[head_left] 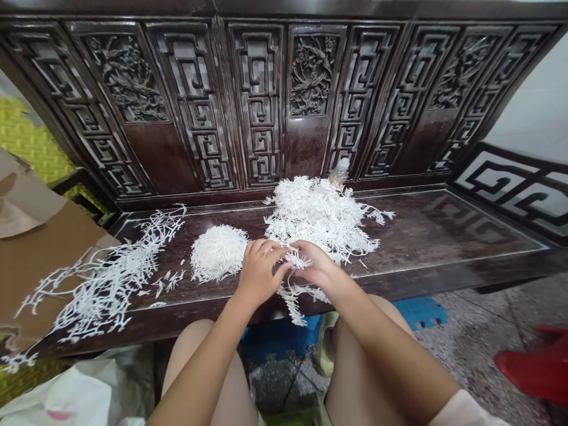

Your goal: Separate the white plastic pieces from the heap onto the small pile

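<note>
Both hands meet over the front edge of the dark wooden bench, around a white spiky branched piece (298, 259). My left hand (262, 269) has thumb and fingers closed on the left side of that piece. On its right side, my right hand (314, 266) holds it with curled fingers. A white branch (293, 305) hangs below the hands past the bench edge. Behind them lies a large heap of white branched pieces (317, 216). A rounder pile of short white pieces (219, 251) is just left of my left hand.
Bare white branched stems (115, 284) spread over the bench's left end and a cardboard piece (53, 260). Small white bits (168, 281) lie beside them. A clear bottle (341, 171) stands behind the heap, against the carved backrest (302, 142). Something red (532, 367) is at the lower right.
</note>
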{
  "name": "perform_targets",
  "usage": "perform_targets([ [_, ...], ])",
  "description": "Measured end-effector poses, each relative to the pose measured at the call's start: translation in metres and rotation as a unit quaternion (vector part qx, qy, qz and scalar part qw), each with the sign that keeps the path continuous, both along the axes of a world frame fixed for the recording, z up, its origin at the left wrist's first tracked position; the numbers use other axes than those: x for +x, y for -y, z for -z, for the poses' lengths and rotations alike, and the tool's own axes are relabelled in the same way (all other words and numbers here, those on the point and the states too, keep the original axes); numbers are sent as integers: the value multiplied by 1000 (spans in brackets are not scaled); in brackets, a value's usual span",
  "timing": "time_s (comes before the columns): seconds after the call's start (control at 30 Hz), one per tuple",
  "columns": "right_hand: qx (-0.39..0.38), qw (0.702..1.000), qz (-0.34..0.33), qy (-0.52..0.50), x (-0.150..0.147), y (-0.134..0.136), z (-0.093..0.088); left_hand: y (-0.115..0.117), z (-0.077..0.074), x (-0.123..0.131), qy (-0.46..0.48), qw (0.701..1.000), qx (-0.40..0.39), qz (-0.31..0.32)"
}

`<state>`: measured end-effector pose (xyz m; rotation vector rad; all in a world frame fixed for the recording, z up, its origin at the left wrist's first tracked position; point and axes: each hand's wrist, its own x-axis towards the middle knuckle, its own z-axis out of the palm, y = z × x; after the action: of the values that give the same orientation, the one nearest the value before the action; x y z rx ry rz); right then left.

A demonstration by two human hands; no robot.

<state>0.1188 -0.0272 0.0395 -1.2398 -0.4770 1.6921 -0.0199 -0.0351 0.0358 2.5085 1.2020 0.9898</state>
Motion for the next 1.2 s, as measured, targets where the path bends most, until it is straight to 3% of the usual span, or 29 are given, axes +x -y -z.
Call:
perform_targets([
  [0.1, -11, 999, 23, -25, 2, -2, 1, -5, 1, -1, 50, 996, -70, -32],
  [0.17, 15, 996, 76, 52, 3, -2, 1, -7, 1, -3, 125, 981, -140, -43],
  [0.3, 34, 960, 168, 221, 4, -1, 5, -9, 3, -4, 273, 921, -277, -26],
  [0.43, 38, 932, 203, 299, 6, 1, 7, -11, 6, -4, 330, 882, -337, -2],
  [0.5, 99, 912, 220, 334, 4, 4, 4, -11, 5, -4, 340, 870, -358, 6],
  [0.53, 149, 906, 200, 343, 3, 5, 2, -11, 5, -3, 345, 864, -366, 12],
  [0.6, 234, 906, 99, 339, -2, 7, -2, -12, 5, -4, 359, 854, -377, 26],
  [0.67, 255, 917, -5, 307, -8, 8, -4, -13, 6, -4, 379, 842, -382, 42],
  [0.73, 234, 937, -49, 255, -13, 8, -4, -15, 7, -5, 400, 828, -389, 52],
  [0.87, 242, 951, -94, 167, -16, 8, -1, -16, 8, -7, 421, 812, -400, 53],
  [1.0, 269, 939, -92, 193, -14, 6, 5, -16, 9, -8, 419, 801, -425, 52],
  [1.2, 354, 867, -49, 346, -15, 8, 8, -19, 13, -10, 414, 801, -431, 17],
])
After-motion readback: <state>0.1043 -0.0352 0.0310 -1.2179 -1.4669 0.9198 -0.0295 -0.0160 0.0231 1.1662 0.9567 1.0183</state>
